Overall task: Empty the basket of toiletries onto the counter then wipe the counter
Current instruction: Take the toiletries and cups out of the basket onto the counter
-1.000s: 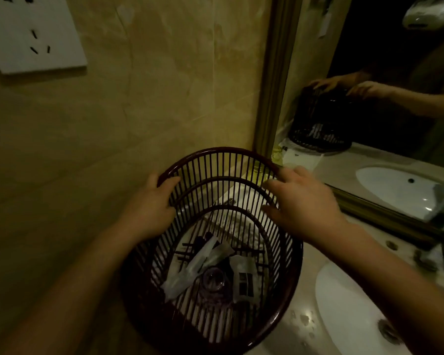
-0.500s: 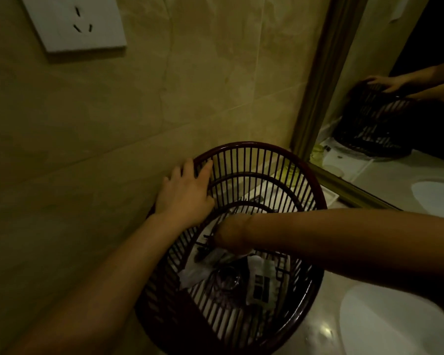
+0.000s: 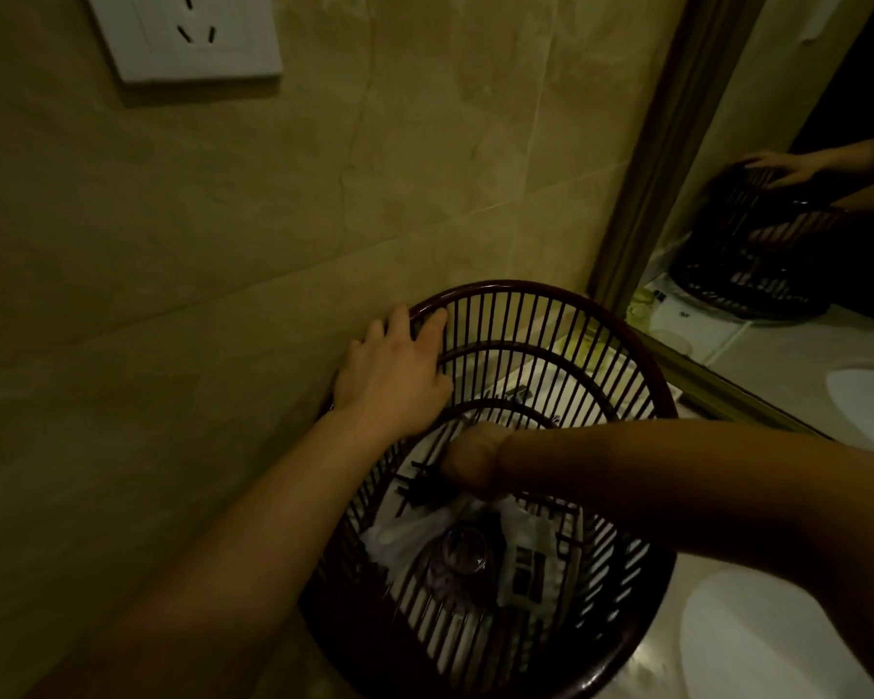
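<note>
Yellowish wall tiles fill most of what I see. A white socket (image 3: pixel 182 37) sits high above my left hand (image 3: pixel 394 373), and a mirror (image 3: pixel 803 204) is off past my right arm. Between my arms stands the dark basket (image 3: pixel 526 287), on the pale worktop (image 3: pixel 657 658), tucked in the corner by the wall. A white sink (image 3: pixel 758 643) lies below my right arm.

My left hand rests on the far rim of the basket, on the wall side. Its fingers are spread and almost straight, pressing on the bars. I think it is there to keep the basket from sliding or tipping while my other hand digs inside.

My right hand (image 3: pixel 470 461) goes deep down into the basket. I see only its back and the wrist. The fingers are hidden under it, so I cannot tell if they are curled or if they hold anything. They are right beside a small dark thing (image 3: pixel 420 489) that I cannot name in this dim light.

The toiletries all lie at the bottom, just under my right hand: a clear plastic packet (image 3: pixel 399 537), a little round glass jar (image 3: pixel 468 552) and a white sachet (image 3: pixel 528 572) with dark print. None is on the worktop yet, so the emptying has only begun and the wiping comes much later. The jar could roll or clink, so it wants a soft lift.
</note>
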